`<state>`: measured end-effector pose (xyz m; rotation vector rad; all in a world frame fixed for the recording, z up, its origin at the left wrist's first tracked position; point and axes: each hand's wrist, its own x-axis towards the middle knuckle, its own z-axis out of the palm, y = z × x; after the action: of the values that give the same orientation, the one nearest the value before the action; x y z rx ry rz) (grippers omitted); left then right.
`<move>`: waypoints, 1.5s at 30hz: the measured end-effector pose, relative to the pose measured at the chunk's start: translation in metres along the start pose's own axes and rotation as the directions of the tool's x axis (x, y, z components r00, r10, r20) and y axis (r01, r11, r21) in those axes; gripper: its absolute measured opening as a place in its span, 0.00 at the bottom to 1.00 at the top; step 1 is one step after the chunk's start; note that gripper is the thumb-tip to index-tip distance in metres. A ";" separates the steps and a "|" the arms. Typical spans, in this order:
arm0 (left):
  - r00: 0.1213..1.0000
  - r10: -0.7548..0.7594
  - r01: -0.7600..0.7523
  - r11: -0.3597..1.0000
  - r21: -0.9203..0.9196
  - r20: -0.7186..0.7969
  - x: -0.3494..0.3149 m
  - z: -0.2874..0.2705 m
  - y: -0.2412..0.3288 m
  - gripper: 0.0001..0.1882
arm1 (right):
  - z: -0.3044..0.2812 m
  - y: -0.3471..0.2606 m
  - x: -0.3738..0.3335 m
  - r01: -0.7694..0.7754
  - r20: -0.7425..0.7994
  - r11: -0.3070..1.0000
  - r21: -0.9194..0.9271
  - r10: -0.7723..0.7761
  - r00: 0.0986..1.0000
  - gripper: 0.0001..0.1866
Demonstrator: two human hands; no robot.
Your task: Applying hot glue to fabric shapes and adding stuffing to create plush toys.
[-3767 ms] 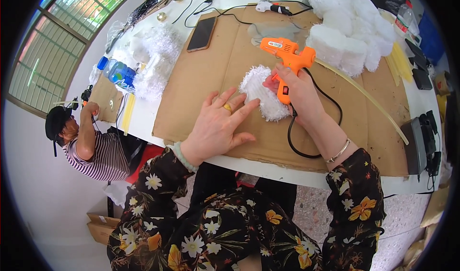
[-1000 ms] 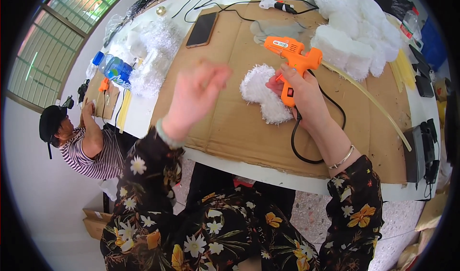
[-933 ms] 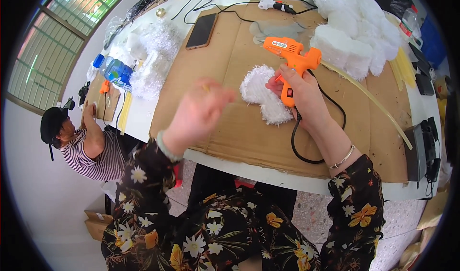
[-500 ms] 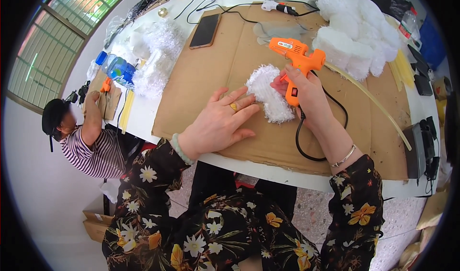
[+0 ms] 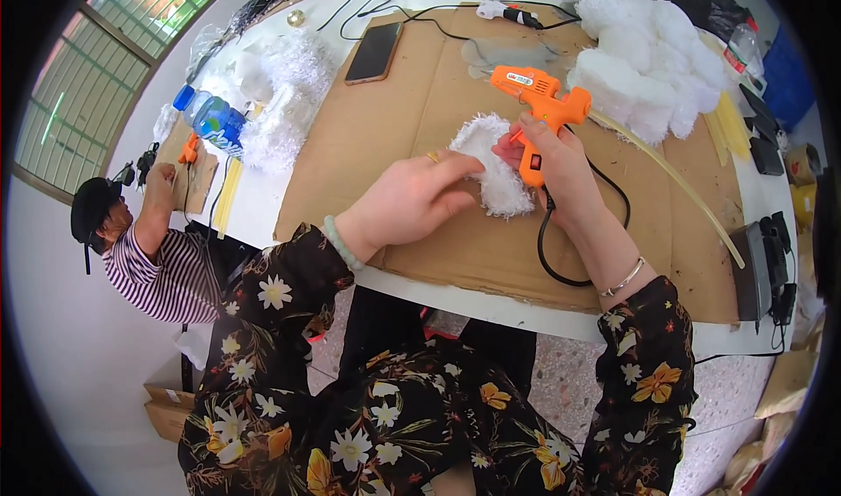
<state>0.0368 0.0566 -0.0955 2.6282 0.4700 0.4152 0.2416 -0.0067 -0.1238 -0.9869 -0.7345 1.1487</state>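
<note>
left hand (image 5: pixel 412 200): palm down on the cardboard sheet (image 5: pixel 368 137), fingers close together and stretched toward the white fluffy piece (image 5: pixel 492 165), fingertips on its near edge; it grips nothing. a ring sits on one finger, a pale green bead bracelet (image 5: pixel 340 242) at the wrist. right hand (image 5: pixel 554 165): fingers wrapped around the handle of the orange glue gun (image 5: pixel 536 103), which stands above the far side of the fluffy piece, its nozzle hidden from view; a thin bangle at the wrist. white fluffy piece: lies flat on the cardboard, between the two hands, partly under both. black cord (image 5: pixel 552 249): loops from the gun's handle across the cardboard toward the table edge. cardboard sheet: covers most of the white table (image 5: pixel 491 299). phone (image 5: pixel 374 53): dark, lying flat at the far left corner of the cardboard. heap of white stuffing (image 5: pixel 644 67): far right, just behind the gun. water bottle (image 5: pixel 210 119): blue-capped, lying at the table's left end beside more white fluff. another person (image 5: pixel 144 251): striped shirt, dark cap, seated at the left end of the table, hands on a small board.
</note>
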 end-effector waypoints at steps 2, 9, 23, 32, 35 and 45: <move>0.993 -0.079 0.049 0.957 -0.287 -0.093 -0.006 0.007 -0.012 0.17 | 0.006 -0.001 -0.001 -0.003 0.000 1.000 0.009 0.003 1.000 0.18; 0.977 -0.092 -0.026 0.847 -0.531 -0.195 -0.014 0.007 -0.018 0.16 | 0.008 -0.003 -0.002 -0.003 -0.002 1.000 0.027 0.003 1.000 0.12; 0.986 0.163 -0.150 0.965 0.217 -0.041 -0.022 0.012 0.019 0.26 | 0.006 -0.006 -0.001 -0.027 0.006 1.000 -0.009 0.028 1.000 0.13; 0.985 0.169 -0.174 0.961 0.214 0.042 -0.008 0.011 0.011 0.26 | 0.007 -0.008 -0.003 -0.045 0.014 0.999 -0.025 0.045 0.999 0.13; 0.983 0.173 -0.182 0.942 0.282 0.057 -0.008 0.013 0.018 0.28 | 0.004 -0.003 -0.001 -0.017 0.033 1.000 0.015 0.016 0.999 0.13; 0.996 0.081 -0.062 0.938 0.342 -0.042 -0.043 -0.012 0.014 0.34 | 0.006 -0.008 -0.007 -0.044 0.027 0.999 0.001 0.044 0.999 0.12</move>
<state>-0.0025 0.0329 -0.0878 2.9830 0.5035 0.4667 0.2379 -0.0124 -0.1136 -0.9921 -0.7369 1.2026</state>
